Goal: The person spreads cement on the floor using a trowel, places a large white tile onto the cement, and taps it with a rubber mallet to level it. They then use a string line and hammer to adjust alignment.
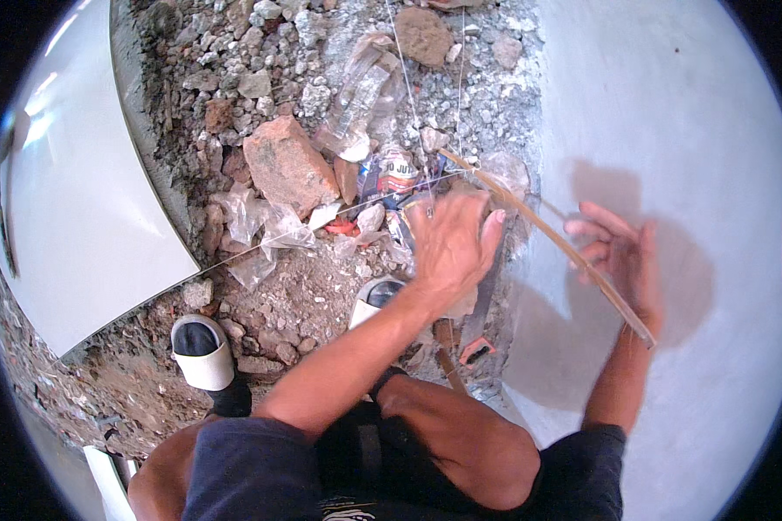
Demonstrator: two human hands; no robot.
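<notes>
A long, thin wooden stick [573,254] slants from above my left hand down to the right, passing in front of my right hand. My right hand [624,256] has its fingers apart beside the stick, close to the pale wall surface. My left hand [453,239] is over the rubble, back up, thumb apart; its other fingers are blurred and partly hidden, so any grip on the string cannot be made out. A thin white string [339,211] runs from the lower left to the stick's upper end. More strings [406,78] stretch away toward the top.
Under the hands lie a crumpled printed wrapper [397,174], clear plastic scraps [250,227] and a broken brick [288,165]. Rubble [287,52] spreads farther off. A white panel [87,191] stands at left. Near my knee is a small orange-and-black object [477,351].
</notes>
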